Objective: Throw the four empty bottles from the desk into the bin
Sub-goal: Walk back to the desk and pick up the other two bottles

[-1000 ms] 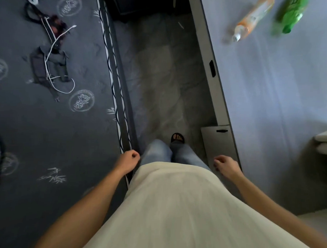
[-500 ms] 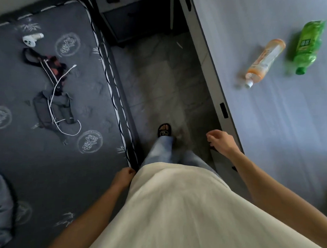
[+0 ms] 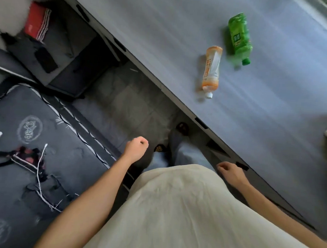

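Note:
Two empty bottles lie on their sides on the grey desk (image 3: 180,31): an orange-labelled one with a white cap (image 3: 212,70) and, just beyond it to the right, a green one with a green cap (image 3: 239,38). My left hand (image 3: 135,149) is curled into a loose fist over the floor, holding nothing. My right hand (image 3: 231,172) hangs by the desk's front edge with its fingers curled, also holding nothing. Both hands are well short of the bottles. No bin is in view.
A dark mattress (image 3: 37,156) with a white cable (image 3: 39,167) and dark straps lies at the left. A dark cabinet (image 3: 68,52) with a red item (image 3: 37,20) and a black phone stands at the upper left. Grey floor tiles (image 3: 126,104) run between mattress and desk.
The view has swung right and forward, so the bottles sit nearer the middle. My left hand rose in front of my body; my right hand dropped back beside the desk edge.

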`<action>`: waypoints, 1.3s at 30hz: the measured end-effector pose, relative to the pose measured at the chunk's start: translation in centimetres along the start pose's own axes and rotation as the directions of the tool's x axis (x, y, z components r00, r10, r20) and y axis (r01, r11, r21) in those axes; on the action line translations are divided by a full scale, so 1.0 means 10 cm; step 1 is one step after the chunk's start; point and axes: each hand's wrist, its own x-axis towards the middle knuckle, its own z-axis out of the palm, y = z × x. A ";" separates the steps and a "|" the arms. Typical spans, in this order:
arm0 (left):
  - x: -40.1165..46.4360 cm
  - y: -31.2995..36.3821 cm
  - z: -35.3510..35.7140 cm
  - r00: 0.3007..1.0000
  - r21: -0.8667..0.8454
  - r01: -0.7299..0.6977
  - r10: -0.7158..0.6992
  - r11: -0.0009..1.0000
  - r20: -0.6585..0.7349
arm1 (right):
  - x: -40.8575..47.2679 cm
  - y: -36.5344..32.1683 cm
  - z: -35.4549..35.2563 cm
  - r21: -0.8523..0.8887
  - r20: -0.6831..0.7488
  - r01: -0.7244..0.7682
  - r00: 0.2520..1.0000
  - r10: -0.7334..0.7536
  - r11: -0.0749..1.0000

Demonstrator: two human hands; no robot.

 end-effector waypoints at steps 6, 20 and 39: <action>0.29 0.58 -0.17 0.997 0.099 -0.018 0.011 0.995 0.072 | 0.08 -0.03 -0.26 0.157 -0.070 -0.022 0.997 0.033 0.987; 1.00 3.01 -0.33 0.965 -0.221 -0.261 0.257 0.940 -0.050 | 1.10 -1.63 -2.46 0.305 -0.605 0.323 0.792 -0.080 0.896; 1.65 3.48 0.34 0.928 -0.119 -0.242 0.194 0.963 -0.319 | 2.59 -2.35 -3.07 0.150 -0.652 0.160 0.758 -0.023 0.976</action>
